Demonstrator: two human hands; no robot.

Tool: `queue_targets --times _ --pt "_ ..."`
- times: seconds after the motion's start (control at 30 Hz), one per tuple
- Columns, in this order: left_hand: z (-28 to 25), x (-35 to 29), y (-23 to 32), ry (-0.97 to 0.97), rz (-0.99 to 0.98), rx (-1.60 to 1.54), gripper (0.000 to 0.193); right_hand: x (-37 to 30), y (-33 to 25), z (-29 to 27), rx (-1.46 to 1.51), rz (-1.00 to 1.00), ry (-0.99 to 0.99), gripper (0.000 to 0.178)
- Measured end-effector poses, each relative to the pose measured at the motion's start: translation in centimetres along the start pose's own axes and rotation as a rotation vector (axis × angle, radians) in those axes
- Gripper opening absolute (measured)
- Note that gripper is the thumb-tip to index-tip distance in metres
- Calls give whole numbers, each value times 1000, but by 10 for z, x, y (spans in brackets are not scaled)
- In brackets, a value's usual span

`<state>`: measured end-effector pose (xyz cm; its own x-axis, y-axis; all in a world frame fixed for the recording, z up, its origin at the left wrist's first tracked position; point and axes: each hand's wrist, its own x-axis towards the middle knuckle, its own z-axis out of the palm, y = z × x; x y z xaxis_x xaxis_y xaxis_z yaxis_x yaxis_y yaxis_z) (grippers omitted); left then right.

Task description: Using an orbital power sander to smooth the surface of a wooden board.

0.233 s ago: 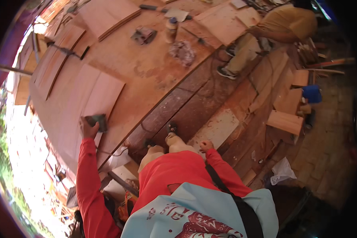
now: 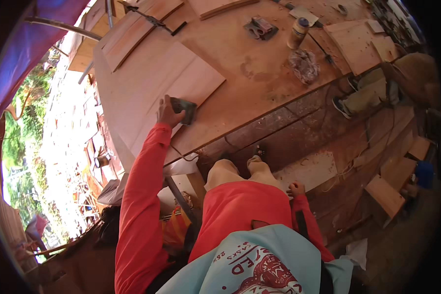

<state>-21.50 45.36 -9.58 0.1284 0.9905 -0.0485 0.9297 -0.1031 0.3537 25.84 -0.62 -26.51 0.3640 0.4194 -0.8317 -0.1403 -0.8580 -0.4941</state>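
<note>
My left hand (image 2: 170, 113) is closed around a dark green palm sander (image 2: 183, 110). The sander rests on a pale reddish wooden panel (image 2: 193, 73), close to its near edge. A thin cord runs down from near the tool past the table edge. At my right side, beside my red shorts, my right hand (image 2: 296, 189) hangs with its fingers loosely curled, and I see nothing in them. The panel lies on a large wooden worktable (image 2: 240, 112).
A clamp (image 2: 157, 22) grips boards at the far left. A bottle (image 2: 298, 33), a crumpled plastic bag (image 2: 304, 66) and a small dark-and-pink object (image 2: 260, 28) stand farther right. A co-worker (image 2: 372, 93) sits at the right; wooden pieces (image 2: 384, 196) lie below.
My view has swung left, so the table and the co-worker sit farther right in the picture. My left hand stays on the sander near the panel's edge; the right hand still hangs.
</note>
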Motion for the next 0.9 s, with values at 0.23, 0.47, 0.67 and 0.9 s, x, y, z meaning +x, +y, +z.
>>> queue_targets --times 0.23,0.47,0.67,0.9 --pt "6 34 39 -21 73 -14 66 -6 1 -2 -7 -16 36 12" --pt "17 89 84 -116 95 18 68 -26 5 41 162 28 54 17" --pt "29 118 133 -126 170 13 75 -61 28 66 58 -14 145 25" --pt "22 130 130 -184 147 70 72 -72 54 92 131 -8 227 23"
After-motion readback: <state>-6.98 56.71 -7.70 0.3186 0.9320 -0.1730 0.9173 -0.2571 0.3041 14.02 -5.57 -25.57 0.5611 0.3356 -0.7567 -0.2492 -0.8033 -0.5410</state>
